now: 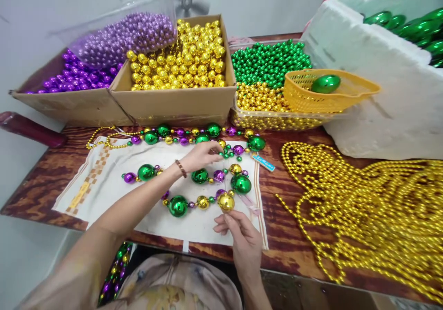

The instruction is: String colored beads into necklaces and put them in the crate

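Strung beads (178,206) lie on a cloth (114,176) spread across a table (34,171). Behind the cloth, boxes (176,104) of loose beads (180,65) stand left, with a bin (273,121) to their right bearing a basket (300,98). A foam box (360,93) stands far right, bead chains (374,208) spread before it.

The right grip (246,236) touches a large gold bead (226,201).

Bright light, glints on glossy beads (178,205), stretched edges
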Motion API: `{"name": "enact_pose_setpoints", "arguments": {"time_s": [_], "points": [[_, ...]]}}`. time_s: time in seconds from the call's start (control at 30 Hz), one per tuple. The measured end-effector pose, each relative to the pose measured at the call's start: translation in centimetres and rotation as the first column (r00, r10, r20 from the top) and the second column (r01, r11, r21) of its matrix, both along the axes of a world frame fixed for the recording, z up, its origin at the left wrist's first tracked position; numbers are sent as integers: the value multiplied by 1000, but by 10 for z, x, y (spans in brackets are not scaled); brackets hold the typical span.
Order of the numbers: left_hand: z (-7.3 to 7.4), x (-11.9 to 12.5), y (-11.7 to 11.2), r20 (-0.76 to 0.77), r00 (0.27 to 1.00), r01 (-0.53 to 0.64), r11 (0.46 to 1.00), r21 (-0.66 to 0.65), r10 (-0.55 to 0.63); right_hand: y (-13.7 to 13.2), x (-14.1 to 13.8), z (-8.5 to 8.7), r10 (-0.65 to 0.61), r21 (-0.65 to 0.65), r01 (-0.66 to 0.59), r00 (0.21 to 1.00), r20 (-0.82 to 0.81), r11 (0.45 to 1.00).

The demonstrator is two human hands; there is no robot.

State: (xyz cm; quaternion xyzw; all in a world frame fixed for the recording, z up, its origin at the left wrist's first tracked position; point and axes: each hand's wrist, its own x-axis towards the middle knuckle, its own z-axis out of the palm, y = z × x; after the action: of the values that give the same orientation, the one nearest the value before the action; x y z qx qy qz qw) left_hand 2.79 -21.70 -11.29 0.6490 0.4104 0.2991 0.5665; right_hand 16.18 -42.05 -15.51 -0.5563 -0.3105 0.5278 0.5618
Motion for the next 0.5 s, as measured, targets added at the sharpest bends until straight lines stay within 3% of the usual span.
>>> {"name": "enact_pose_setpoints", "arguments": {"time_s": [0.1, 0.17, 0.3, 0.5], "points": [[14, -22, -17, 353, 916, -45, 923, -383, 191, 1, -2, 4, 20, 40, -22, 999, 44, 999], [20, -35, -30, 482, 827, -8, 865, -502, 288, 2, -4, 6, 32, 79, -39, 996, 85, 996], [24, -50, -49, 572, 723, 18, 818, -576, 387, 3, -8, 12, 76, 134, -95, 987, 139, 986], [22, -56, -58, 602, 651, 2, 792, -610, 462, 3, -12, 18, 119, 152, -149, 975, 188, 977]]}}
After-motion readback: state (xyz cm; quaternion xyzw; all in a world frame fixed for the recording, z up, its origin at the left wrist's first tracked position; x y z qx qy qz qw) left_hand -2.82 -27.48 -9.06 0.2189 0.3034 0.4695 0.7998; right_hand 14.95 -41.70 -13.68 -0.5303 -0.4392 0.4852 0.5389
